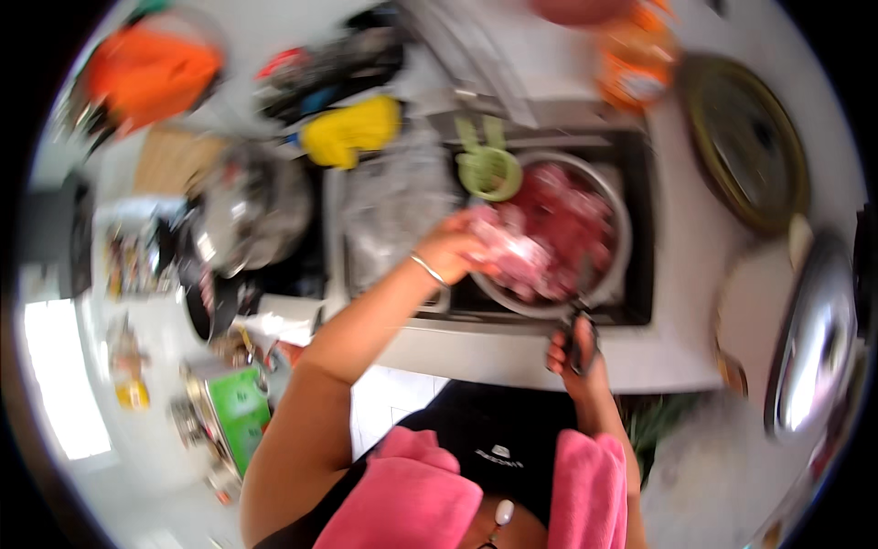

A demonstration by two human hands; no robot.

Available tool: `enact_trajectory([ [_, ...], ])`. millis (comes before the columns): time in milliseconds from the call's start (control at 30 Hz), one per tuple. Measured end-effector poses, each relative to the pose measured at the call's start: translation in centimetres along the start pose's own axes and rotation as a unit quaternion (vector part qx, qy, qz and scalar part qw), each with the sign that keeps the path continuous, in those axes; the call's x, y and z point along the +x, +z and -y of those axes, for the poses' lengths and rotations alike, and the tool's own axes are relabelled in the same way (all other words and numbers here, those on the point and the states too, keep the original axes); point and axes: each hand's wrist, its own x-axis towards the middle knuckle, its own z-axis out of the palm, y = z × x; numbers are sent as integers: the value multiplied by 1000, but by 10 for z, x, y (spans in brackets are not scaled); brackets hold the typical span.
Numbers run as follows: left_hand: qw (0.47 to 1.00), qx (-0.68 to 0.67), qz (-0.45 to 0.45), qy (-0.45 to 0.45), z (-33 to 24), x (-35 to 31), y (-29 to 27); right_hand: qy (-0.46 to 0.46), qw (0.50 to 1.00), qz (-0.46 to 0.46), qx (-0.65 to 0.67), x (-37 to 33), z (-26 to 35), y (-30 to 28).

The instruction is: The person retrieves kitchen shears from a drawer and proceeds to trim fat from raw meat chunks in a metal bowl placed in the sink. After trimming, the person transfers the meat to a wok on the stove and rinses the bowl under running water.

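Note:
A metal bowl [620, 240] full of raw red meat pieces sits in a dark sink [645, 197]. My left hand [457, 245] holds a clump of the pale pink raw meat [512, 249] over the bowl's left side; a thin bracelet circles that wrist. My right hand [576, 352] is at the counter's front edge, below the bowl, closed on a dark handle [580, 334] that reaches up toward the bowl's rim. What the handle belongs to is blurred.
A green plastic utensil [487, 165] rests at the sink's back left. A yellow glove [352, 131] and a steel pot [251, 206] lie to the left. A round dark-green tray [745, 137] and a shiny steel lid [814, 339] are on the white counter at right.

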Motion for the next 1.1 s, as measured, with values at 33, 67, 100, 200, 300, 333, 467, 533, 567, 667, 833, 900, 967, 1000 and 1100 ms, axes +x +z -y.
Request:
enact_trajectory([
  [33,999,17,-33,10,-9,-22,15,-13,999,-13,27,1,-1,1],
  [67,999,-16,18,46,-13,-39,9,-29,999,-27,24,-3,-1,6],
  [100,998,-11,16,67,-26,-63,10,-32,998,-47,32,0,-3,2],
  [200,981,-14,13,195,-73,-161,-15,-48,996,-61,52,4,-10,10],
  [300,912,39,-7,409,-109,-266,-66,-40,997,-65,32,5,-13,21],
  [333,890,-5,-20,456,-119,-298,-83,-46,995,-82,22,4,-14,28],
  [467,769,-144,-150,605,-162,-446,-191,-10,997,-71,-39,10,-23,44],
  [533,652,-183,-355,644,-203,-473,-206,-2,999,-50,-15,15,-23,44],
  [567,651,-108,-357,661,-226,-496,-231,6,999,-38,2,18,-23,42],
  [667,720,-134,-341,589,-252,-478,-250,-33,997,-65,-8,20,-23,53],
  [833,797,97,-373,464,-178,-371,-208,-42,996,-75,6,16,-21,59],
  [900,830,292,-292,374,-114,-264,-106,-41,995,-93,0,14,-14,54],
  [967,929,304,-151,148,-67,-180,-64,-24,995,-97,-15,5,-5,47],
  [1000,939,327,-99,43,-43,-142,-49,-38,995,-93,-23,4,-3,43],
  [1100,756,654,-22,-24,23,-25,-43,-51,991,-124,-1,4,-3,34],
])
